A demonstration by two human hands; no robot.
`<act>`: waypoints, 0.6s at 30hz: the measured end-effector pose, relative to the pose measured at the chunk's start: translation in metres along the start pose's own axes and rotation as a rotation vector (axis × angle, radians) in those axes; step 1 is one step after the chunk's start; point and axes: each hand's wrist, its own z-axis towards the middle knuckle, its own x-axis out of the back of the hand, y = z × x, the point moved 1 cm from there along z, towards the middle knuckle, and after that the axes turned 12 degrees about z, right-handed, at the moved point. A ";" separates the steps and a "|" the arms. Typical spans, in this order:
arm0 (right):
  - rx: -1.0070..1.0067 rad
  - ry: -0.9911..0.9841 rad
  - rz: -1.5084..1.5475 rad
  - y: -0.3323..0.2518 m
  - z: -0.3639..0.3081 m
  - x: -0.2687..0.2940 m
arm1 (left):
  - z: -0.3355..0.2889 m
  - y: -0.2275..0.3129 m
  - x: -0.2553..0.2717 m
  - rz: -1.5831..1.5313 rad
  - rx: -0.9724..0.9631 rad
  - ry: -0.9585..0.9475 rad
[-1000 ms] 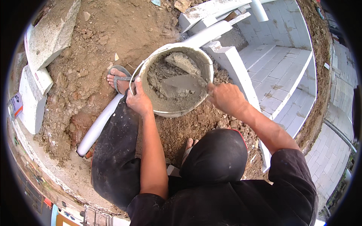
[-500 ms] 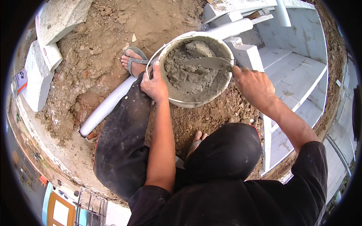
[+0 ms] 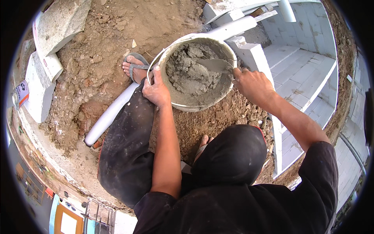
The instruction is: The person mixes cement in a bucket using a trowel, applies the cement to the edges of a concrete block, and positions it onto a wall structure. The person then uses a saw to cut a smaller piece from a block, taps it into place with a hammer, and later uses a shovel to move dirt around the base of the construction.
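A round pale bucket (image 3: 202,106) holds wet grey mortar (image 3: 189,70). My left hand (image 3: 157,89) is closed on the bucket's left rim, its thumb up beside the wire handle. At the right rim my right hand (image 3: 253,85) is closed round a trowel (image 3: 214,65); the handle is hidden in my fist. The trowel's grey, mortar-smeared blade reaches into the bucket, its tip against the mortar heap.
A white pipe (image 3: 113,113) lies in the soil on the left, and another pipe (image 3: 233,28) behind the bucket. Stone blocks (image 3: 41,84) stand at the far left. On the right is a trough of pale blocks (image 3: 300,76). A can (image 3: 21,93) sits at the left edge.
The trowel blade has shifted right and sits differently in the mortar. My right hand has moved slightly left and down over the rim. My left hand keeps its hold on the bucket.
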 end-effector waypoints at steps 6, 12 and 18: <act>-0.048 -0.122 0.376 -0.016 0.019 -0.037 | -0.001 0.000 -0.002 -0.023 -0.026 -0.017; -0.073 -0.030 0.196 -0.012 0.020 -0.055 | 0.002 -0.005 -0.001 -0.088 0.019 -0.025; -0.060 -0.141 0.236 -0.026 0.057 -0.094 | -0.006 0.002 -0.005 -0.008 -0.022 -0.016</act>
